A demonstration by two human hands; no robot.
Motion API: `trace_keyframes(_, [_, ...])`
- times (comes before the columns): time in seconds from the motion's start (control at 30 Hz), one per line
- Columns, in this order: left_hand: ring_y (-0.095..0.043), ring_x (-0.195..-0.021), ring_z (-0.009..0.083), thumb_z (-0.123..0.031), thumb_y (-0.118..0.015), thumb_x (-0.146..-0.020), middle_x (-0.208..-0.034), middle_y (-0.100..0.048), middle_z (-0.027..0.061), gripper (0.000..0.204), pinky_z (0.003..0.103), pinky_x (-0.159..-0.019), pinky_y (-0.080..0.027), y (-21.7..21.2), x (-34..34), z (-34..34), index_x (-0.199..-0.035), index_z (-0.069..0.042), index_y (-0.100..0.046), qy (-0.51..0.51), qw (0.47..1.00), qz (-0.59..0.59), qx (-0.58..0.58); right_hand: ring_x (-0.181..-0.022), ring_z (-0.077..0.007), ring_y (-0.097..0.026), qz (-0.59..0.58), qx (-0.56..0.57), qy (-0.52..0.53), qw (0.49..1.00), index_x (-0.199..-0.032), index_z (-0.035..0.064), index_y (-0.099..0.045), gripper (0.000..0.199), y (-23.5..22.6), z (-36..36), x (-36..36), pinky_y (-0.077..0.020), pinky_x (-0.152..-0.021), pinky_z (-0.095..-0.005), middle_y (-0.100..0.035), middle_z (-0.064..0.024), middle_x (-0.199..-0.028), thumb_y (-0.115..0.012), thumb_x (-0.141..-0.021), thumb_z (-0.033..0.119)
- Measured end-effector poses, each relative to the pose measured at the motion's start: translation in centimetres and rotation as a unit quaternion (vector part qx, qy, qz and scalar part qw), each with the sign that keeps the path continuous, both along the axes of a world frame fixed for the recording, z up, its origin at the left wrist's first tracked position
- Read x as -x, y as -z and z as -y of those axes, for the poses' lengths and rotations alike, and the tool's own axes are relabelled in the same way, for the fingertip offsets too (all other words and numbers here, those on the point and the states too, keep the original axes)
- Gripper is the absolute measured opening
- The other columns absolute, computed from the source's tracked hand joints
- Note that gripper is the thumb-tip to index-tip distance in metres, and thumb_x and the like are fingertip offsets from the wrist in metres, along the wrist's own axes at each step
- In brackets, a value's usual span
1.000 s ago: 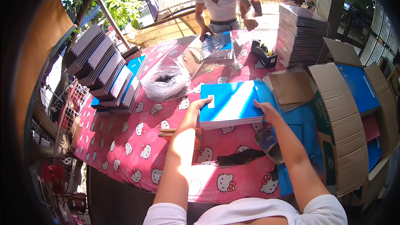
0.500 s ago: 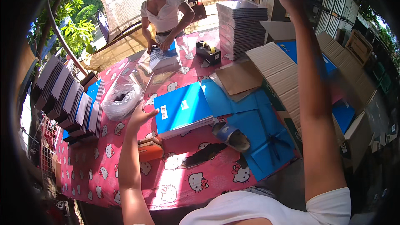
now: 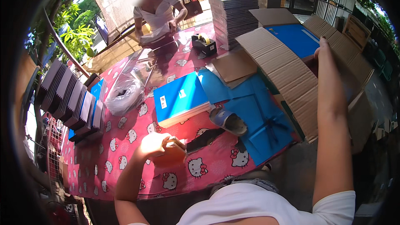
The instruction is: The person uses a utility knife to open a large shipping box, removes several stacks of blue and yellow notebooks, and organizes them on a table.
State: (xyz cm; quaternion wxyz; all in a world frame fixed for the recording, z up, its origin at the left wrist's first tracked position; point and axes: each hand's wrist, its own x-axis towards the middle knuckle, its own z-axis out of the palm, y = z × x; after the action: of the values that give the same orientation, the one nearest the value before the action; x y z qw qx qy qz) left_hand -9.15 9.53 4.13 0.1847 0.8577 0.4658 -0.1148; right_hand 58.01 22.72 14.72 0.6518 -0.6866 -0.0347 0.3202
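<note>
My left hand (image 3: pixel 155 145) is closed around an orange and brown block-like thing (image 3: pixel 173 155) near the front of the table; its exact kind is unclear. Just beyond that hand lies a stack of blue-covered notebooks (image 3: pixel 181 98), its page edges turned toward me. My right arm reaches into an open cardboard box (image 3: pixel 277 79) on the right. There my right hand (image 3: pixel 321 50) is against the near right corner of more blue notebooks (image 3: pixel 293 39). Its fingers are mostly hidden, so whether it grips them cannot be seen.
A slipper (image 3: pixel 228 121) lies by blue sheets (image 3: pixel 260 129) and brown cardboard (image 3: pixel 233 67). Farther back stand a tape dispenser (image 3: pixel 204 44) and a tall notebook pile (image 3: pixel 233 18). Fanned notebook stacks (image 3: pixel 73 96) and a plastic bag (image 3: pixel 125 96) are left. A co-worker (image 3: pixel 158 16) stands opposite.
My left hand has left the notebook stack's side and taken hold of the orange and brown block. My right hand has come down from above the box to the notebooks inside.
</note>
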Motion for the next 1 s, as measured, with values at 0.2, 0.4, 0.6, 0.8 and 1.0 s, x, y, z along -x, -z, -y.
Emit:
trace_keyframes(0.2, [-0.062,-0.079,0.0323,-0.017,-0.056,-0.074,-0.081,-0.064,0.0133,0.026,0.042,-0.064,-0.048,1.9,-8.3,6.1,-0.098,-0.009,-0.053,-0.051,0.998,0.006,-0.022,-0.133,-0.0471,-0.007,-0.011,-0.025,-0.011,1.000,-0.142,0.0074,-0.015,0.091,0.9,-1.8,1.3,-0.0061,-0.104,-0.0606,-0.010,-0.0230,-0.147,-0.029,-0.079,0.071])
trace_keyframes(0.4, [-0.063,-0.078,0.0301,-0.021,-0.062,-0.073,-0.080,-0.064,0.0125,0.037,0.042,-0.062,-0.048,3.7,-11.2,6.7,-0.106,-0.009,-0.049,-0.069,0.996,-0.044,-0.034,-0.135,-0.0388,-0.012,-0.032,-0.075,-0.009,0.997,-0.141,0.0058,-0.020,0.088,1.2,-1.7,0.3,-0.0075,-0.107,-0.0550,-0.016,-0.0222,-0.146,-0.035,-0.080,0.069])
trace_keyframes(0.6, [-0.063,-0.079,0.0296,-0.021,-0.061,-0.075,-0.080,-0.064,0.0124,0.036,0.042,-0.063,-0.048,3.4,-11.9,6.4,-0.107,-0.009,-0.049,-0.070,0.996,-0.051,-0.028,-0.130,-0.0333,-0.030,-0.029,-0.107,0.032,0.993,-0.139,0.0033,-0.025,0.083,0.0,0.2,0.7,-0.0207,-0.106,-0.0490,-0.031,-0.0207,-0.141,-0.038,-0.084,0.064])
trace_keyframes(0.8, [-0.064,-0.079,0.0294,-0.017,-0.057,-0.076,-0.081,-0.064,0.0123,0.033,0.040,-0.063,-0.049,3.5,-11.0,6.7,-0.108,-0.011,-0.050,-0.064,0.996,-0.040,-0.045,-0.125,-0.0331,-0.038,-0.054,-0.272,-0.004,0.961,-0.136,-0.0007,-0.028,0.084,-1.2,1.0,2.2,-0.0310,-0.102,-0.0483,-0.035,-0.0199,-0.138,-0.044,-0.083,0.063])
trace_keyframes(1.0, [-0.060,-0.093,0.0277,-0.020,-0.063,-0.073,-0.096,-0.062,0.0102,0.044,0.040,-0.074,-0.045,3.0,-11.0,6.3,-0.113,-0.014,-0.049,-0.044,0.995,-0.082,-0.045,-0.117,-0.0317,-0.045,0.078,-0.210,-0.078,0.972,-0.130,0.0024,-0.041,0.084,3.7,-3.2,-4.4,-0.0340,-0.098,-0.0496,-0.044,-0.0158,-0.132,-0.061,-0.073,0.061])
